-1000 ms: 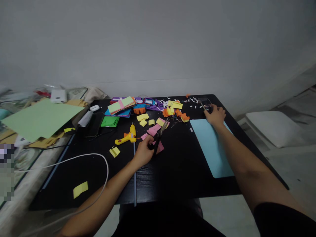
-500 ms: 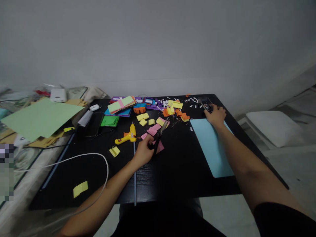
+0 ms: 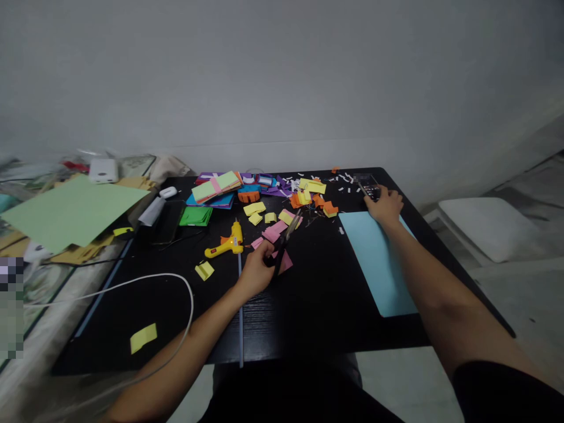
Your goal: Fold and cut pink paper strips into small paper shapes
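My left hand (image 3: 254, 269) is closed on the black handles of a pair of scissors (image 3: 291, 228), whose blades point away from me over the table. Under and beside the scissors lie pink paper pieces (image 3: 275, 231). Far to the right, my right hand (image 3: 386, 207) is closed at the back corner, by a small dark, shiny thing (image 3: 371, 191) with a thin pale edge; its kind is unclear and my fingers partly cover it. A light blue sheet (image 3: 379, 264) lies flat beneath my right wrist and forearm.
A yellow glue gun (image 3: 229, 242) with a long stick (image 3: 241, 311) lies left of centre. Folded yellow (image 3: 254, 208), orange (image 3: 330, 207) and green paper (image 3: 196, 216) is spread on the black table (image 3: 317, 317). A white cable (image 3: 189, 288) loops over the left side. A white stool (image 3: 480, 226) stands right.
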Demonstrator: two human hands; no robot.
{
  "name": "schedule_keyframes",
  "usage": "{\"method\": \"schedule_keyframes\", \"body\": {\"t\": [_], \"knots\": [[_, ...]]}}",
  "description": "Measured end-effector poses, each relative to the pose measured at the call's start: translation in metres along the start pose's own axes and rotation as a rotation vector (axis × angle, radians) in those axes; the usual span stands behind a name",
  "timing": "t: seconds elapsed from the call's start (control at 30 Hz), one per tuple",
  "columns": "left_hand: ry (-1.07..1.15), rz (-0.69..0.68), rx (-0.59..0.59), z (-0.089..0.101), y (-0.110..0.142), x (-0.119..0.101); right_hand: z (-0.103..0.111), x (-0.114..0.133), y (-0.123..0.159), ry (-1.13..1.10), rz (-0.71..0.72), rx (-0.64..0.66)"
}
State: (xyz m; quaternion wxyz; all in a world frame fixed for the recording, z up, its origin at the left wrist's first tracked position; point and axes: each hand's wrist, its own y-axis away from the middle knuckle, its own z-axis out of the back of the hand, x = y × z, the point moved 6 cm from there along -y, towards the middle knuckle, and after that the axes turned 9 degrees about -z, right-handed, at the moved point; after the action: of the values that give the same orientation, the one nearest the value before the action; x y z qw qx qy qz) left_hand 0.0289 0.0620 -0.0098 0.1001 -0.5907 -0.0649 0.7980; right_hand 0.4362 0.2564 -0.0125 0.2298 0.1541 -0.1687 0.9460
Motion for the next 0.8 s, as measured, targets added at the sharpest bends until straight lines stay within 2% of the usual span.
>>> {"method": "schedule_keyframes", "body": {"t": [0.8], "knots": [[-0.041, -0.013, 0.008, 0.0006, 0.0001, -0.0048, -0.0001, -0.0002, 0.0, 0.025, 0.011, -0.005]]}}
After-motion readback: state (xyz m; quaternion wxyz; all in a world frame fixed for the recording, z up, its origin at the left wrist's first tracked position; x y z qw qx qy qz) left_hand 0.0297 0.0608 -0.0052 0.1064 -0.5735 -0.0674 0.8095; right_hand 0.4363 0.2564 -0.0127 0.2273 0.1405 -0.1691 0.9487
